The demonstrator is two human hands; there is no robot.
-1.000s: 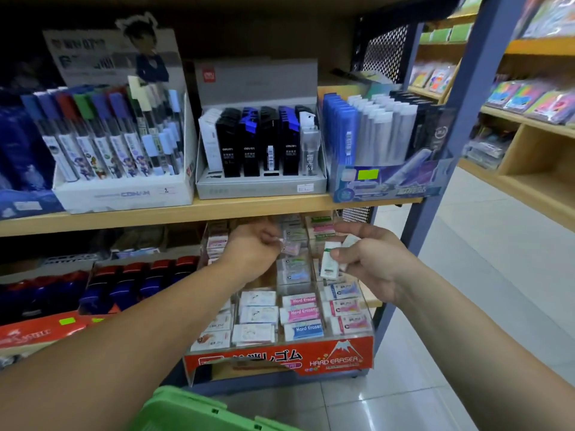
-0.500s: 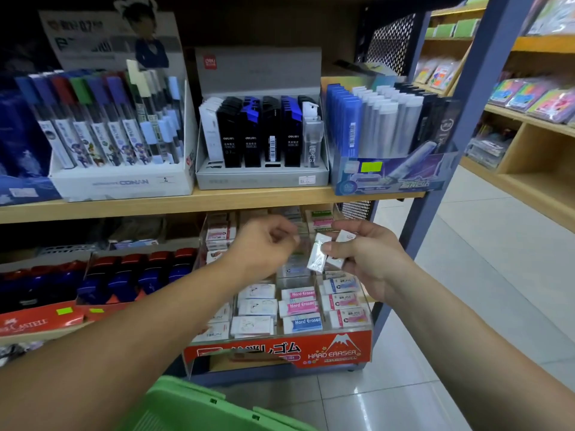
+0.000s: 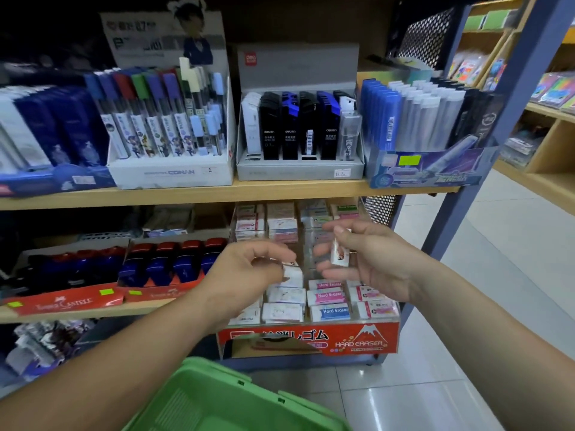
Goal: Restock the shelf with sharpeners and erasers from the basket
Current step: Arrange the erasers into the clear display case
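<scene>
Left grip point(image 3: 249, 272) pinches a white eraser point(image 3: 293, 275) just above the eraser tray point(image 3: 311, 337) on the lower shelf. Right grip point(image 3: 373, 259) pinches a second eraser point(image 3: 338, 251), upright over the middle rows. Risk: fingertip holds look shallow, so either could slip into the wrong compartment. Target slots are hidden behind the hands, the basket point(image 3: 217, 396) contents are cut off, and the labels are blurred.

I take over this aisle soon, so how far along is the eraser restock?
Done: the front rows of the eraser display look well filled.
In hand: the left hand pinches a white eraser just above those rows; the right hand holds a small eraser.
Left: both need slotting in. The visible part of the green basket shows no stock.
</scene>
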